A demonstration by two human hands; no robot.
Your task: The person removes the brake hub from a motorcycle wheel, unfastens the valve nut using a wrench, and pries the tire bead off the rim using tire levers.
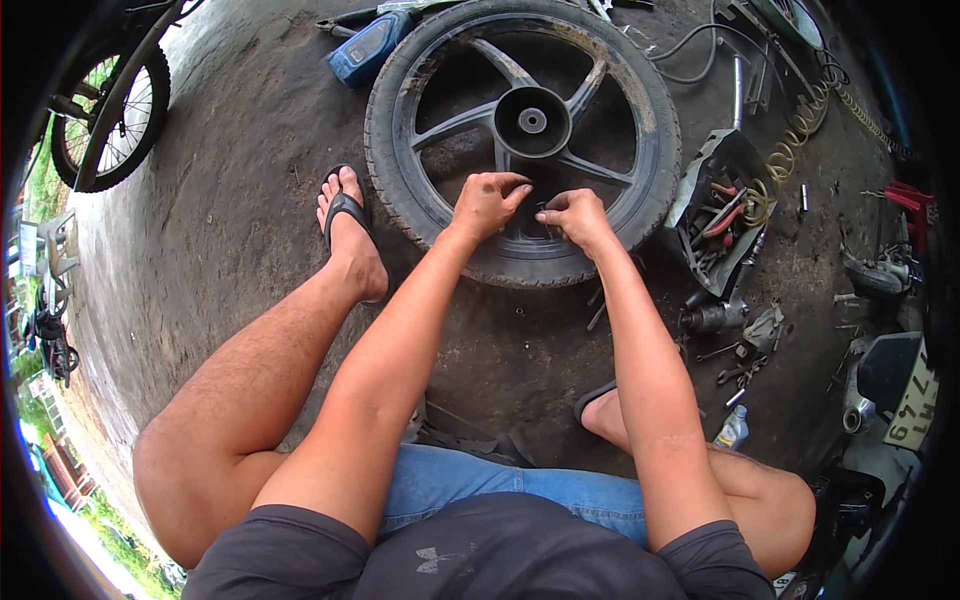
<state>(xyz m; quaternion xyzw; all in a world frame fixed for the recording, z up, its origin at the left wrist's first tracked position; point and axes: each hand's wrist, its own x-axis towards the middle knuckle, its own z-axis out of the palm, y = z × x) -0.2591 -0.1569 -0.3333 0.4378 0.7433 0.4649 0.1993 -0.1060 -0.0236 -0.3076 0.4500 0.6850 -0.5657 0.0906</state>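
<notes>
Dark, stained ground (250, 180). Grey, spoked metal wheel (532, 120) with black rubber tyre (381, 130), lying flat at 12 o'clock. Bare left hand (488, 206) at its 7 o'clock, bare right hand (578, 217) at 5; both narrow, cannot tell if closed on anything.

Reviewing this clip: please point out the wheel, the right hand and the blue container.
Wheel (533, 121), head view: on its hub.
Right hand (578, 215), head view: on its back.
Blue container (369, 49), head view: on its body.
</notes>
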